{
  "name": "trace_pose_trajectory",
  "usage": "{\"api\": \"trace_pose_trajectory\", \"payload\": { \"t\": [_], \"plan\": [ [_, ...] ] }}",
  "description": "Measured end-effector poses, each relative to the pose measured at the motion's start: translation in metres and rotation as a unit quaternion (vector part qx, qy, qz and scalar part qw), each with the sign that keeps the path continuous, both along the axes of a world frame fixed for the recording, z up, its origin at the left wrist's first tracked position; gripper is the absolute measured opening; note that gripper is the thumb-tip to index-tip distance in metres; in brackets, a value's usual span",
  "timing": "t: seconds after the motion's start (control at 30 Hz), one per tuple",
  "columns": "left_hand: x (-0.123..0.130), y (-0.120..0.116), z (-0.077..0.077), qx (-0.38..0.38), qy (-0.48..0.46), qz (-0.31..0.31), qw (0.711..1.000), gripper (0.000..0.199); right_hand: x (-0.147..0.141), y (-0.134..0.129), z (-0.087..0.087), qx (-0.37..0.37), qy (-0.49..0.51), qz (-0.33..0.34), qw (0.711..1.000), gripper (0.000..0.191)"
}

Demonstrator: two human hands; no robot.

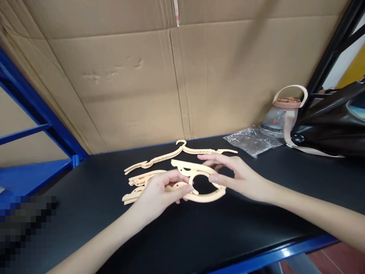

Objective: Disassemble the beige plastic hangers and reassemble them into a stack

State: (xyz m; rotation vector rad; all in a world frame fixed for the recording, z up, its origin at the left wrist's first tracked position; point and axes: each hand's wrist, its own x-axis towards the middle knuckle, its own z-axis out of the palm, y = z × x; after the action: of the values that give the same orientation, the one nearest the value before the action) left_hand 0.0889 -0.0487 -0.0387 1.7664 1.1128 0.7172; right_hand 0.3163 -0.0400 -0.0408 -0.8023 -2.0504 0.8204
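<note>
A cream folding hanger (209,198), folded into a rounded shape, is held above the black table (182,236). My left hand (159,192) pinches its lower left part between thumb and fingers. On its upper right side, my right hand (234,175) grips it, thumb in front and fingers behind. Behind my hands, an unfolded cream hanger (168,154) lies with its hook toward the cardboard. More folded cream hangers (135,194) lie to the left, partly hidden by my left hand.
Brown cardboard (128,83) stands behind the table. At the back right are a clear plastic bag (251,140), a bottle (278,116) with a handle and strap, and a black bag (333,121). A blue metal frame (45,118) rises on the left.
</note>
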Motion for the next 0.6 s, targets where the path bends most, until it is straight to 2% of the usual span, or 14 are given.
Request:
{"api": "trace_pose_trajectory", "payload": {
  "t": [0.07,0.13,0.23,0.33,0.4,0.43,0.5,0.57,0.6],
  "plan": [
    [-0.003,0.002,0.004,0.031,-0.017,0.031,0.999,0.020,0.000,0.003,-0.001,-0.035,0.007,0.002,0.999,0.042],
    [-0.004,0.003,0.007,0.052,-0.027,0.058,0.997,0.023,-0.001,0.006,-0.004,-0.060,0.011,0.011,0.998,0.031],
    [-0.004,0.004,0.008,0.044,-0.044,0.076,0.995,0.028,-0.002,0.012,-0.011,-0.131,0.040,0.039,0.990,0.026],
    [-0.003,0.005,0.004,0.021,-0.089,0.094,0.991,0.050,-0.003,0.015,-0.015,-0.196,0.080,0.051,0.976,0.029],
    [-0.005,0.009,-0.001,0.030,-0.120,0.126,0.984,0.060,-0.003,0.017,-0.014,-0.200,0.088,0.036,0.975,0.029],
    [-0.007,0.011,-0.004,0.053,-0.127,0.145,0.980,0.062,-0.003,0.017,-0.014,-0.195,0.089,0.028,0.976,0.029],
    [-0.012,0.016,-0.008,0.148,-0.105,0.170,0.969,0.066,-0.003,0.017,-0.013,-0.180,0.086,0.016,0.980,0.029],
    [-0.017,0.018,-0.008,0.287,-0.009,0.158,0.945,0.075,-0.002,0.017,-0.014,-0.165,0.084,0.014,0.983,0.028],
    [-0.019,0.018,-0.007,0.360,0.059,0.140,0.920,0.082,-0.002,0.017,-0.014,-0.161,0.084,0.017,0.983,0.028]
  ]
}}
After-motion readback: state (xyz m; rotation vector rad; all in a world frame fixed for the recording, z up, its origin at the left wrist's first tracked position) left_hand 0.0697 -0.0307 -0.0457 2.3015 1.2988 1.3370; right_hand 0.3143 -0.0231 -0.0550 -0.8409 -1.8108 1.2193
